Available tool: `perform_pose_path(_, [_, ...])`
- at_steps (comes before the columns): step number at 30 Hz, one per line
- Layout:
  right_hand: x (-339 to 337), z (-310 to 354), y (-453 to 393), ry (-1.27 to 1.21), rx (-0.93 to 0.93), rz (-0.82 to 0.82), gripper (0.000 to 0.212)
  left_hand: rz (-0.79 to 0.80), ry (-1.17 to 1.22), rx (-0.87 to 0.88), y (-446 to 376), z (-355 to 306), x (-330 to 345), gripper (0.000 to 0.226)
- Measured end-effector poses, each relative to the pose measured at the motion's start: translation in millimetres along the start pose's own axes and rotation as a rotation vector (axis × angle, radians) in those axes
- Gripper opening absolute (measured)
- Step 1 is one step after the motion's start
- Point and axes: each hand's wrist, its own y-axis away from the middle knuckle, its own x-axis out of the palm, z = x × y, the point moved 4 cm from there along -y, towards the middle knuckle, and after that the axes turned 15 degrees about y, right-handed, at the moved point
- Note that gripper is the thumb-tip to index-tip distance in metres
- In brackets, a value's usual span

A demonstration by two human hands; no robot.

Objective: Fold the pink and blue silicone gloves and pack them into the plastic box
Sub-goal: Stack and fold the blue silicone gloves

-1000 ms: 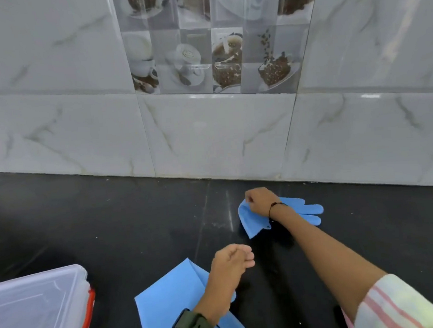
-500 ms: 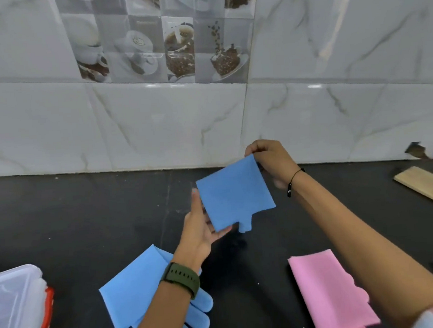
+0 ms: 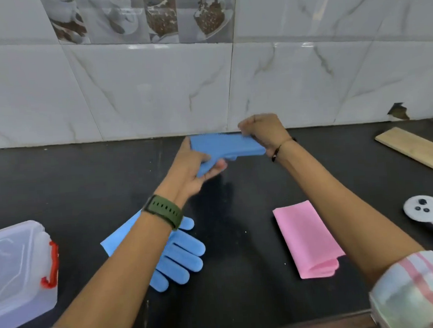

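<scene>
A folded blue silicone glove (image 3: 226, 147) is held in the air above the black counter near the wall. My left hand (image 3: 192, 169) grips its lower left end and my right hand (image 3: 263, 131) grips its right end. A second blue glove (image 3: 177, 258) lies flat on the counter under my left forearm, fingers pointing right and toward me. A folded pink glove (image 3: 306, 238) lies on the counter to the right, partly behind my right forearm. The clear plastic box (image 3: 15, 275) with a red latch stands at the left edge.
A wooden board (image 3: 414, 150) lies at the far right by the tiled wall (image 3: 154, 91). A white handheld controller (image 3: 429, 215) rests on the counter at the right edge. The black counter (image 3: 71, 186) runs back to the wall.
The blue glove held up as a flat square is now folded narrower and tipped level between both hands. The view has shifted left and down, showing more of the box and the controller.
</scene>
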Motion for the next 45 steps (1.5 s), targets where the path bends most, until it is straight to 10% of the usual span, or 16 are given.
perform_pose_path(6, [41.7, -104.1, 83.6, 0.625, 0.113, 0.302, 0.023, 0.010, -0.129, -0.230, 59.9, 87.4, -60.0, 0.073])
perform_pose_path(15, [51.8, -136.4, 153.0, 0.916, -0.010, 0.200, 0.024, -0.006, -0.599, -0.491, 104.1, 134.7, -84.5, 0.061])
perform_pose_path(26, [55.9, -139.8, 181.2, 1.168, -0.129, 0.149, 0.023, 0.117, -1.771, -0.008, 118.3, 122.1, -62.8, 0.032])
perform_pose_path(32, [60.5, -133.8, 171.2, 1.229, -0.196, 0.135, 0.022, 0.138, -1.770, 0.468, 85.0, 147.7, -21.8, 0.058])
perform_pose_path(35, [61.4, -126.7, 145.7, 1.142, -0.316, -0.024, 0.024, 0.125, -1.786, 0.410, 76.2, 163.8, -24.1, 0.067])
perform_pose_path(45, [106.5, -149.3, 81.6, 1.126, -0.184, 0.230, 0.052, 0.016, -1.693, 0.413, 83.3, 171.6, -39.9, 0.074])
